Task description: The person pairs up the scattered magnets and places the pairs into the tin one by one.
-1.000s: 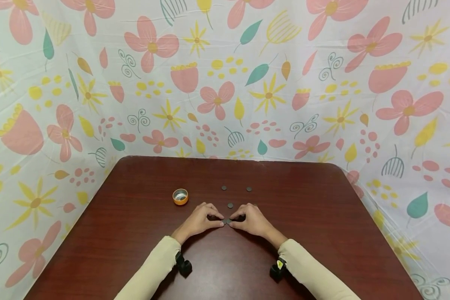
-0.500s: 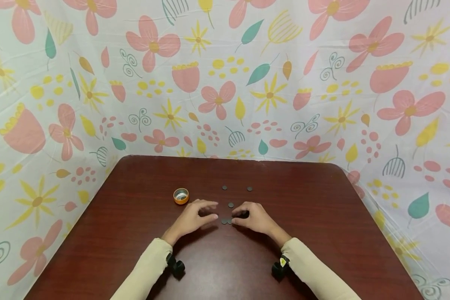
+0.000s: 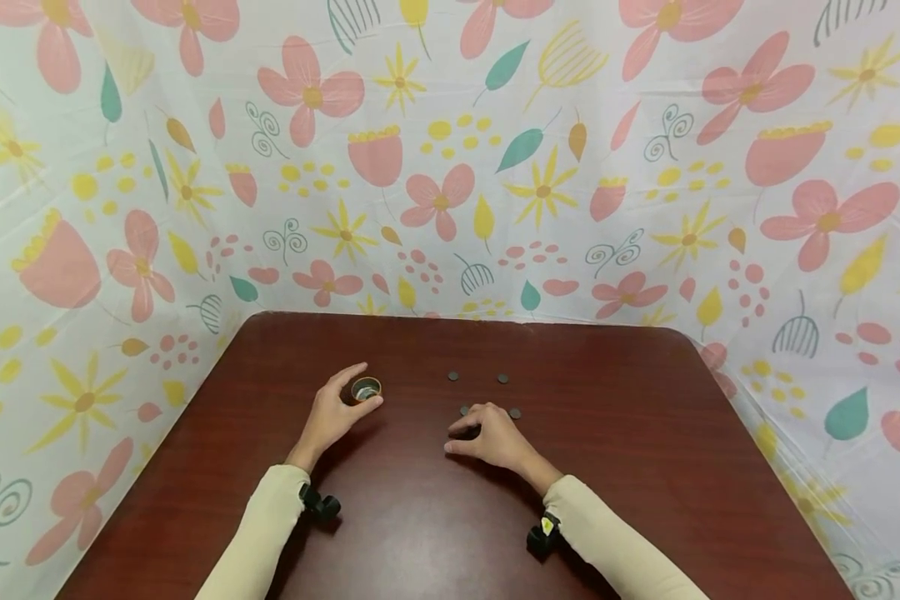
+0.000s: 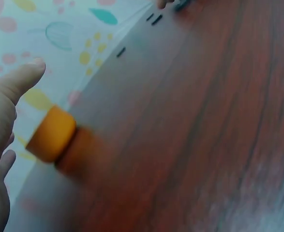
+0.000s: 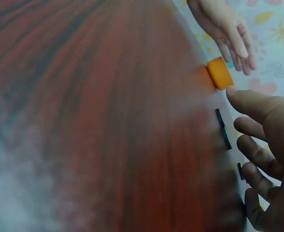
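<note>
The left hand (image 3: 332,411) lay spread beside the orange cap (image 3: 365,389); the right hand (image 3: 489,437), fingers loosely curled and empty, rested among dark discs (image 3: 515,413) on the tabletop (image 3: 615,467).

Dark wood and loud flowers

The table (image 3: 615,467) is reddish-brown woodgrain; the cap (image 3: 365,389) orange outside, silvery inside; discs (image 3: 453,376) dark grey; sleeves (image 3: 258,542) cream; the backdrop (image 3: 450,150) white with pink, yellow, teal flowers.

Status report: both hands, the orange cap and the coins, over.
Left hand open, cupping orange cap. Right hand loosely curled, no grip, resting among dark coins. Nothing between hands and cap.
</note>
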